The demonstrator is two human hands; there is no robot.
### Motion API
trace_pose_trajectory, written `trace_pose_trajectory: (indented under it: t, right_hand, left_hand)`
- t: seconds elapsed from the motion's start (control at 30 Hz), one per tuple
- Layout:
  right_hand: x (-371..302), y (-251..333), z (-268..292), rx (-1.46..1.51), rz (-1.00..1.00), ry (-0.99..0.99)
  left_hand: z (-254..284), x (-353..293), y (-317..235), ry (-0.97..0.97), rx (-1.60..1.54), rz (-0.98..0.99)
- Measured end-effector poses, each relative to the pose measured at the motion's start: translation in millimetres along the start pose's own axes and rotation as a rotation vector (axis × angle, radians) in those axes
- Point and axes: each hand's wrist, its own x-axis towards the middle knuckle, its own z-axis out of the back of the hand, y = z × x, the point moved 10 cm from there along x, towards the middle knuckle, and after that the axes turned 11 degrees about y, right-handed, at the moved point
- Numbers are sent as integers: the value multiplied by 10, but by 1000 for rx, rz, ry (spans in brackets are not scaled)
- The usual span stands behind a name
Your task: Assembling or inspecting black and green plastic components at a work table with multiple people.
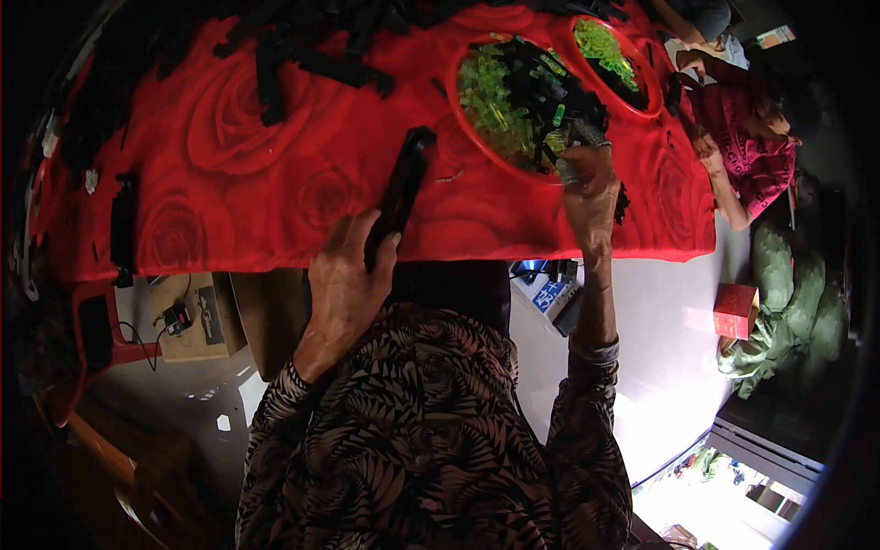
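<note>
Two hands of mine are at work over the table's red rose-print cloth [238, 174], seen from my head camera looking down. My left hand [346, 275] is curled closed around the lower end of a long black plastic strip [400, 191], thumb laid along one side and fingers wrapped round the other; the strip slants up and away from me to the right, its far end above the cloth and just left of the nearer bowl. That forearm comes up from the lower edge in a patterned brown sleeve, wrist bent slightly inward at the table's near edge. My right hand [587, 183] reaches further, its fingers [570, 170] bent down and pinched together at the near rim of a red bowl [458, 110] filled with small translucent green pieces [490, 101] and small black pieces [541, 82]; grey covers sit on the fingertips. The fingers touch the heap, but I cannot tell whether they have hold of a piece. The right arm is stretched almost straight, its sleeve pushed back to the mid-forearm. A second red bowl [649, 103] with more green pieces stands just beyond, to the right. More black strips [302, 55] lie heaped on the far side of the cloth. Another person's hand [701, 64] rests at the table's right corner.
</note>
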Motion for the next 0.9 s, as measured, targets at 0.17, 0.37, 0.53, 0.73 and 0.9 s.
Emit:
trace_pose_trajectory:
  t: [0.17,0.37,0.53,0.73,0.9]
  right_hand:
    - [-23,35,-18,229,-19,-9]
    - [-160,566,-134,317,109,8]
    - [-350,1035,-368,125,318,42]
    - [-574,1477,-527,-77,621,19]
    - [-759,1665,-681,-229,804,62]
  left_hand:
    - [30,14,-142,-46,272,-57]
    - [68,39,-38,-45,260,-45]
    - [141,52,77,-59,213,-13]
    - [365,91,138,-201,172,-105]
    - [74,-15,231,140,-840,219]
